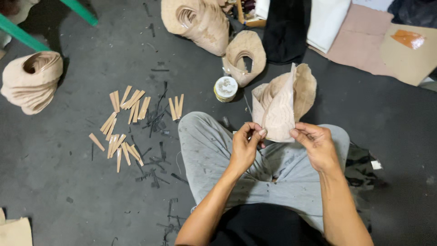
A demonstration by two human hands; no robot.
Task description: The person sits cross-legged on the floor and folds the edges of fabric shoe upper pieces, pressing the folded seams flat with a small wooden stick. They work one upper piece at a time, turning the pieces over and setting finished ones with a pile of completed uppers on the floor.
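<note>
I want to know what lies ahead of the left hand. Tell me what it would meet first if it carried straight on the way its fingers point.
The left hand points up and to the right, and its fingers already pinch the lower edge of the tan fanned stack of pieces. That stack comes first; the right hand grips its other side.

Just beyond your left knee (200, 132) a small round tin (226, 88) stands on the dark floor, its flat lid whitish with faint greenish marking. Far right of that tin, a tan cardboard sheet (405, 59) lies flat, and on its upper part sits a shiny orange patch (409, 38), perhaps a label. Further from the tin, you have no signs or screens.
</note>
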